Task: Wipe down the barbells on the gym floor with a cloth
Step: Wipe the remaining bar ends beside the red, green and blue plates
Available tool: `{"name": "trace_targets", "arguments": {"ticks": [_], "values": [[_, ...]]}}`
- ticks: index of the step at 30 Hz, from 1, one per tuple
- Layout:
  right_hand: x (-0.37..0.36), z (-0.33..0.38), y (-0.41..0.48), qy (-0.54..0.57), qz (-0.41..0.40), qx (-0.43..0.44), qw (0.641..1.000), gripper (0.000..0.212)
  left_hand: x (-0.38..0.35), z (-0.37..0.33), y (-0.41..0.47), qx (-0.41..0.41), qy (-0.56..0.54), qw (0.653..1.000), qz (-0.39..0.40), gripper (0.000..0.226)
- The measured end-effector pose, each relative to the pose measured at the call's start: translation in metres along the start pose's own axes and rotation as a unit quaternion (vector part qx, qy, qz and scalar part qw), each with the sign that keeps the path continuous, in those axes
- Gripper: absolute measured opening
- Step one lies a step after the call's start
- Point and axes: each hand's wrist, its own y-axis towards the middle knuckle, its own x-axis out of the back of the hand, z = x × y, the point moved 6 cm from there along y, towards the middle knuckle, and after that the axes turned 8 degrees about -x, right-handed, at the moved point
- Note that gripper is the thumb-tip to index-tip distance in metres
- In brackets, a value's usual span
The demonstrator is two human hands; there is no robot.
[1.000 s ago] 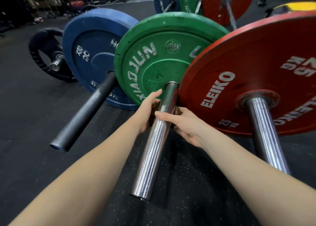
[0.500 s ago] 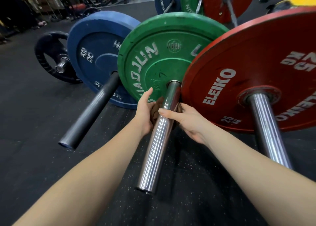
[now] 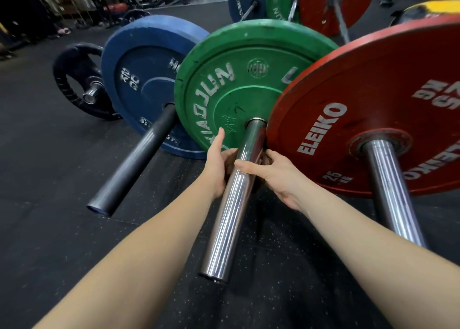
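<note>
Black rubber floor (image 3: 49, 229), speckled and grippy, with barbells lying side by side on it. Their bumper plates stand on edge: red plate (image 3: 373, 92), green plate (image 3: 236, 79), blue plate (image 3: 139, 79), all thick matte rubber, scuffed at the rims. I judge the loaded bar far too heavy to shift, so I'd leave it lying and work around it. The sleeve (image 3: 231, 209) juts from the green plate toward me: rigid chromed steel, finely ribbed, slick. My right hand (image 3: 276, 176) wraps it near the plate, thumb across the top, fingers curled under. My left hand (image 3: 219, 164) cups the other side, thumb raised, fingers tucked beneath. Between them only a scrap of brown cloth (image 3: 260, 160) shows, soft and limp, pressed to the sleeve's underside.
</note>
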Motion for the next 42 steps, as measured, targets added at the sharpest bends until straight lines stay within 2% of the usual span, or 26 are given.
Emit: {"name": "trace_targets", "arguments": {"ticks": [3,5,7,9,11,14,18,22,25,28,30,34,38,42], "values": [[0.001,-0.006,-0.003,-0.021,-0.009,-0.043,0.999,0.153,0.012,0.009,-0.008,0.001,0.043,0.999,-0.014,0.064],[0.002,-0.009,-0.007,-0.044,-0.021,-0.067,0.997,0.144,0.013,0.007,-0.020,0.003,0.051,0.999,-0.018,0.076],[0.001,-0.004,-0.017,-0.057,-0.033,-0.078,0.995,0.142,0.008,0.003,-0.030,0.002,0.009,0.999,-0.032,0.087],[-0.001,0.007,-0.031,-0.097,-0.042,-0.086,0.991,0.140,0.001,-0.003,-0.043,-0.011,-0.058,0.996,-0.064,0.083],[-0.002,0.016,-0.043,-0.136,-0.052,-0.096,0.985,0.127,-0.002,-0.008,-0.052,-0.021,-0.077,0.994,-0.074,0.081],[-0.004,0.023,-0.052,-0.167,-0.085,-0.091,0.978,0.103,0.003,-0.001,-0.064,0.007,-0.051,0.998,-0.028,0.088],[-0.004,0.029,-0.061,-0.216,-0.137,-0.061,0.965,0.085,0.010,0.027,-0.076,0.046,-0.035,0.996,0.066,0.092],[-0.010,0.032,-0.060,-0.244,-0.158,-0.061,0.955,0.064,0.016,0.033,-0.080,0.018,-0.053,0.998,0.036,0.086],[-0.016,0.031,-0.063,-0.268,-0.172,-0.057,0.946,0.062,0.022,0.019,-0.081,-0.025,-0.039,0.999,0.015,0.083],[-0.021,0.027,-0.064,-0.277,-0.167,-0.059,0.944,0.061,0.027,0.018,-0.085,-0.018,0.021,0.999,0.025,0.083],[-0.023,0.023,-0.065,-0.236,-0.150,-0.073,0.957,0.060,0.033,0.029,-0.091,-0.004,0.070,0.997,0.039,0.084],[-0.025,0.018,-0.072,-0.163,-0.107,-0.119,0.974,0.049,0.038,0.043,-0.103,0.003,0.097,0.991,0.095,0.078],[-0.023,0.013,-0.072,-0.129,-0.082,-0.132,0.979,0.056,0.035,0.030,-0.103,-0.057,0.142,0.982,0.108,0.082],[-0.024,0.015,-0.070,-0.113,-0.057,-0.138,0.982,0.069,0.042,0.034,-0.102,-0.054,0.186,0.976,0.098,0.094]]}}
